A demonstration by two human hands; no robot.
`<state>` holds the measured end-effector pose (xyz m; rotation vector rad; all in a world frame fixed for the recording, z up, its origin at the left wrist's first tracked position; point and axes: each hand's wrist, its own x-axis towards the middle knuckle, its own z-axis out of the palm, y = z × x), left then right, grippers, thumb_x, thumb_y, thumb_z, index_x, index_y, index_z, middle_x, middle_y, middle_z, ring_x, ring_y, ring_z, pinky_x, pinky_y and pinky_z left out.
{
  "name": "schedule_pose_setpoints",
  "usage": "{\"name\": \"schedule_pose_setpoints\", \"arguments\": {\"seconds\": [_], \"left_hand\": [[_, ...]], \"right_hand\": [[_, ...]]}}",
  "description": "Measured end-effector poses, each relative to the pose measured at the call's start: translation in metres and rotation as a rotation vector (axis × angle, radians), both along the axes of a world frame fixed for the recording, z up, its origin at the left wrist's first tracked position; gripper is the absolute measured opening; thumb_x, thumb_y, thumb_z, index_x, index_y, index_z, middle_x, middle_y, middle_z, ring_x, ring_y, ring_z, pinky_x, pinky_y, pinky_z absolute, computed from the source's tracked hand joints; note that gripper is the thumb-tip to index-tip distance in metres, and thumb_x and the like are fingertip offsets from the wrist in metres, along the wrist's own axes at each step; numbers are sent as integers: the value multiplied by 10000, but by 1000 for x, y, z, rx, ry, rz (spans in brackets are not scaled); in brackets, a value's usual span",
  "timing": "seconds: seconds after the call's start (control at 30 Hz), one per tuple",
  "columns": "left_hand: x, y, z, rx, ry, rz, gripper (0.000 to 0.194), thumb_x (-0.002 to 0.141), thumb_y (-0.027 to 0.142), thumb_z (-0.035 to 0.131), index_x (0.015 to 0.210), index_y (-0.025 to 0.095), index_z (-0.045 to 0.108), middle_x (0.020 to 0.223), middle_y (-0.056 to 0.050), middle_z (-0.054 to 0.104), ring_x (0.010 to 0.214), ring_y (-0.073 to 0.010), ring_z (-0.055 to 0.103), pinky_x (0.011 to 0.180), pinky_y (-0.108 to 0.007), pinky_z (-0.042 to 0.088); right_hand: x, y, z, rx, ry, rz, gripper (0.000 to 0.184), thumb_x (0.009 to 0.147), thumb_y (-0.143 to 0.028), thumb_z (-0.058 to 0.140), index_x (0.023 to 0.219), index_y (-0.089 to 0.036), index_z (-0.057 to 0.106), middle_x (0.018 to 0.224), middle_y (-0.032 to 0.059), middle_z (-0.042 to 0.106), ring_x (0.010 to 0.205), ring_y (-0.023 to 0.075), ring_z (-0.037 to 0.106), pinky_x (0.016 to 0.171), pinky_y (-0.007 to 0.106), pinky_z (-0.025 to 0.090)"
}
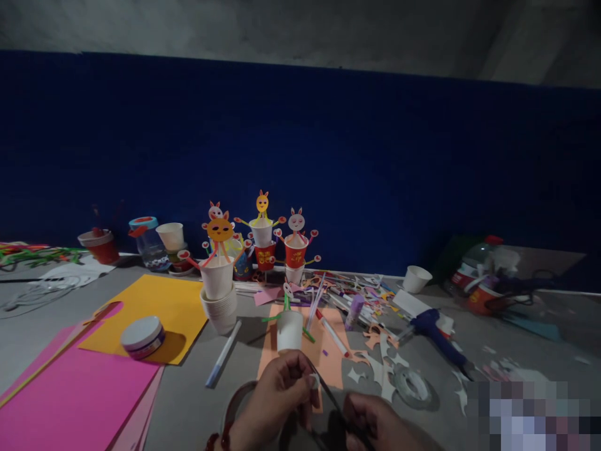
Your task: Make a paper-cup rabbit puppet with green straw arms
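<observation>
My left hand [287, 387] pinches a small white paper piece [315, 379] between thumb and fingers. Low in the view, my right hand [375, 421] is closed around a pair of scissors [331, 397], whose dark blade points up and left beside the paper. The scissors' handles are mostly hidden by the fingers. Just beyond my hands stands a white paper cup [290, 331] with green pipe-cleaner arms and a small white paper face above it. The cup is on an orange paper sheet [272, 351]. Behind my left wrist, a roll of tape [235, 404] is partly covered.
Finished-looking cup figures [220, 228] stand along the back, one on stacked cups [220, 307]. Pink paper [84, 401], yellow paper [173, 294] and a white-lidded jar [143, 336] lie left. Paper scraps [382, 363], clear tape [412, 386] and a blue glue gun [439, 338] are right.
</observation>
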<state>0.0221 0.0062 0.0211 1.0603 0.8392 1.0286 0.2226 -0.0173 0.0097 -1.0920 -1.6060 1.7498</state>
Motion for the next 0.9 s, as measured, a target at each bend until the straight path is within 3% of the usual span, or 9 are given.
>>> {"name": "schedule_pose_setpoints", "arguments": {"seconds": [0.17,0.37,0.47,0.63,0.9], "left_hand": [[-1,0,0,-5,7,-3,457,695,552,793,689,189,515,552,23,669,318,-48,512,335,-145,387],[-1,0,-3,-5,10,-9,427,724,529,778,699,191,520,556,25,667,321,-53,521,342,-150,389],[-1,0,-4,7,3,-1,417,739,523,771,704,187,527,572,21,674,330,-53,528,348,-150,395],[-1,-1,1,8,-5,21,416,730,518,781,701,183,537,590,9,685,345,-56,538,353,-151,394],[0,1,-1,5,-24,48,423,721,525,786,693,182,540,564,17,680,324,-50,517,331,-145,373]], "right_hand": [[2,3,-15,-59,14,-20,137,716,-263,630,705,-212,504,591,-80,437,539,83,335,499,220,217],[7,5,-34,-99,32,-27,246,755,-402,666,716,-233,492,528,-87,427,494,91,351,455,218,220],[5,4,-33,-98,16,-61,238,766,-357,626,682,-235,440,545,-87,380,502,89,316,450,218,205],[4,3,-27,58,-64,-93,280,671,-202,656,642,-229,379,621,-84,350,573,86,287,497,213,219],[1,5,-21,-45,19,-67,212,709,-258,644,653,-226,442,555,-95,363,506,76,281,472,225,175]]}}
